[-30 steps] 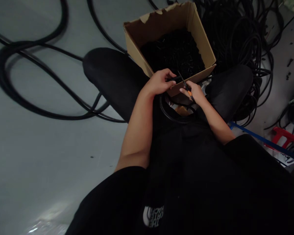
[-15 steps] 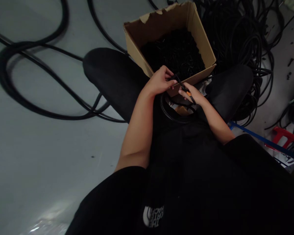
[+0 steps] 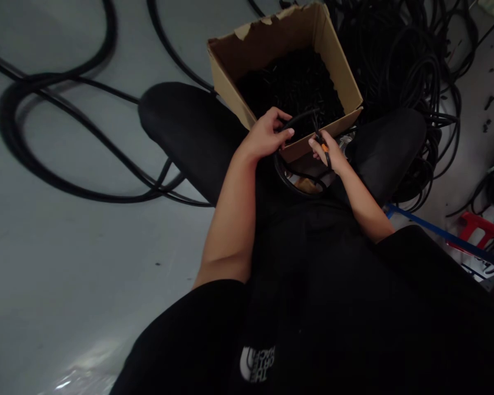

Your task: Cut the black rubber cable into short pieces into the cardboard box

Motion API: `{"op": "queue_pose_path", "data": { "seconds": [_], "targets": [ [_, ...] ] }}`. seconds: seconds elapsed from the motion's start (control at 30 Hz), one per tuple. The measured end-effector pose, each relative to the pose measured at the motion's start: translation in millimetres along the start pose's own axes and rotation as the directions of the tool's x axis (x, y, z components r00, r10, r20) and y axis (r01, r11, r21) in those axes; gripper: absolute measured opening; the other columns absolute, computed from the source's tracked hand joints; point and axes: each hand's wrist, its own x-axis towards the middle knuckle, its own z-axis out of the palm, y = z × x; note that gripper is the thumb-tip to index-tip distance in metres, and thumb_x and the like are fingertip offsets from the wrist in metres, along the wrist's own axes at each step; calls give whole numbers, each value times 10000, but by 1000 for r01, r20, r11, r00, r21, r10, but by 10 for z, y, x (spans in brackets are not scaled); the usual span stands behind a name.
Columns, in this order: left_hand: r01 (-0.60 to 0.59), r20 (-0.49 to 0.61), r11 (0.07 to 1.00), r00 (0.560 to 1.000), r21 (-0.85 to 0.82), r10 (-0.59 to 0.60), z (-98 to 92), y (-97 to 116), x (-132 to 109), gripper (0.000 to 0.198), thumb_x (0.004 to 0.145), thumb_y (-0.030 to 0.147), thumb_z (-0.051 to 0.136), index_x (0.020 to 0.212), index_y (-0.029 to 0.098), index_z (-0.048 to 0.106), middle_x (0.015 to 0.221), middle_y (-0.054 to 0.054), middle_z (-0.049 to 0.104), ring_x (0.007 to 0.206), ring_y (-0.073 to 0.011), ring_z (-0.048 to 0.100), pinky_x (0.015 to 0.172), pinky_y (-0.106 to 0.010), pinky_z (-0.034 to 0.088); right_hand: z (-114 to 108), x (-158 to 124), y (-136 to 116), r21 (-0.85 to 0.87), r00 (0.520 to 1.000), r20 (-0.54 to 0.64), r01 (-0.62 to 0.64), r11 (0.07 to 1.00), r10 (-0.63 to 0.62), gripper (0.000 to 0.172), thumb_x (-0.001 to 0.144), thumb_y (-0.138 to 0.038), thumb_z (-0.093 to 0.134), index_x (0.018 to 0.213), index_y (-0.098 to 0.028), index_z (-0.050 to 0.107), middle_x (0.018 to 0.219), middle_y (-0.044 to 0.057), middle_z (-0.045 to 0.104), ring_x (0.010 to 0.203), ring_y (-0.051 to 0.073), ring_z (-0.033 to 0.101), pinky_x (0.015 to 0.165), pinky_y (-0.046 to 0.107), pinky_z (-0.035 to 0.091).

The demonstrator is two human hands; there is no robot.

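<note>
My left hand (image 3: 267, 133) is closed round a length of black tube (image 3: 301, 117), whose free end points right over the cardboard box (image 3: 343, 66). In my right hand (image 3: 331, 153) are scissors (image 3: 316, 125) with black and orange handles. Their blades point up, close to the tube's end; whether they touch it I cannot tell. Many short black pieces (image 3: 300, 82) lie inside the box, just beyond both hands. Below my hands a curved stretch of black tube (image 3: 286, 184) hangs in my lap.
Long loops of black tube (image 3: 78, 192) lie on the grey floor at left. A tangled black heap (image 3: 395, 66) is at the right behind my knee. A blue bar (image 3: 436, 230) and a red plastic object (image 3: 477, 230) are at the right.
The tube in my left hand now extends farther right over the box. My right hand has shifted right with the scissors, whose blades now point upward. The floor loops at left have moved slightly right.
</note>
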Motion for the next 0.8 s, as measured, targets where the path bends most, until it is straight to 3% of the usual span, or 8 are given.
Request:
{"op": "queue_pose_path", "data": {
  "seconds": [0.17,0.47,0.8],
  "targets": [
    [16,28,1000,999,20,-17,-27,-123,33,530,980,577,1010,1346,264,788,865,-2,700,830,-269,784,794,-387,694,-4,-36,-73,48,1000,7,7,999,-7,641,1134,-895,841,1297,-284,742,1077,57,721,1050,267,783,1009,447,768],
    [7,112,1000,994,-3,-6,-72,-225,50,575,937,671,1047,1229,249,786,854,-3,736,739,-217,726,704,-329,619,-2,52,152,151,999,-22,-45,988,49,579,1145,-813,889,1269,-285,687,1168,73,793,1126,281,832,1091,484,759],
    [15,62,999,998,45,-18,-63,-70,22,438,940,518,1016,1199,231,809,874,-21,768,853,-249,783,803,-375,699,-39,1,47,43,1000,-3,-5,999,5,707,1136,-974,798,1244,-286,678,932,2,597,890,235,701,850,411,719]
  ]
}}
